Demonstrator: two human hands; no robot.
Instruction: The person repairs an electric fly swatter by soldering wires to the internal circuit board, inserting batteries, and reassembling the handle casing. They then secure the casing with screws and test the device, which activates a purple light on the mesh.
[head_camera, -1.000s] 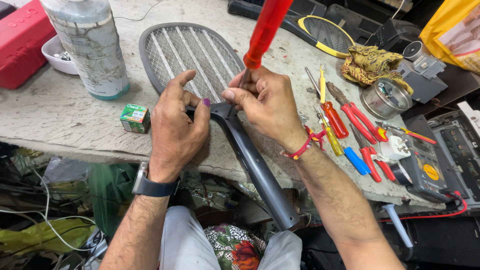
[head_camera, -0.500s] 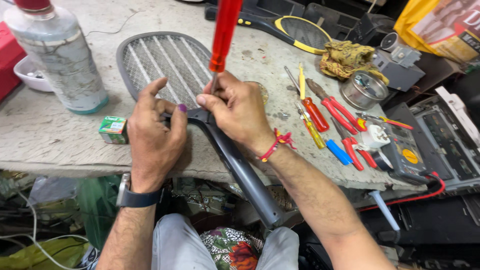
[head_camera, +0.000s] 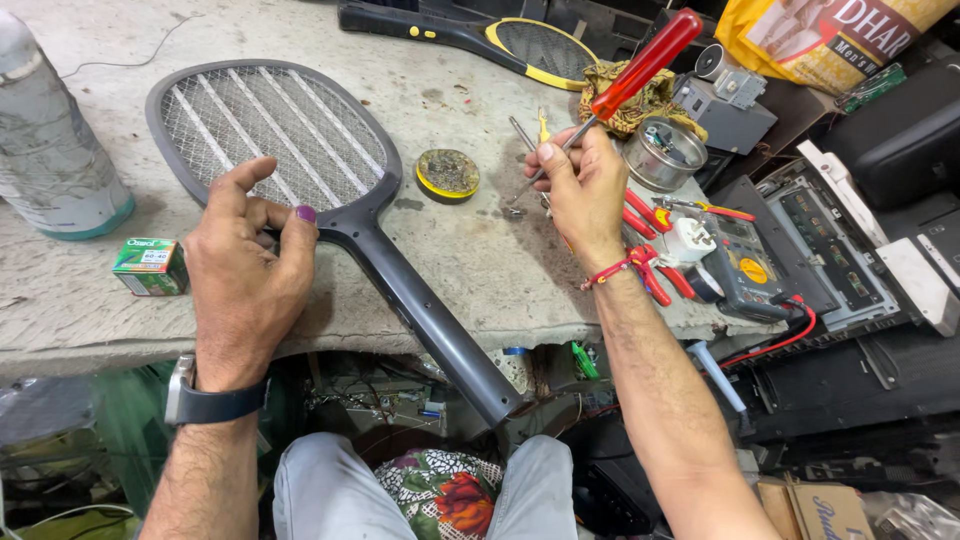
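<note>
Racket (head_camera: 300, 150), grey and mesh-faced, is lying on the worktop (head_camera: 470, 260); left hand (head_camera: 245, 280) is pinning its neck, right hand (head_camera: 580, 185) is gripping the red screwdriver (head_camera: 640, 65), ideally held upright

Bare-armed worker at the bench, seen from above.
The left hand (head_camera: 245, 285) showed a purple-painted thumbnail above a dark watch with a metal case; the right hand (head_camera: 582, 190) wore red thread at the wrist. Pale trousers covered both legs.
</note>
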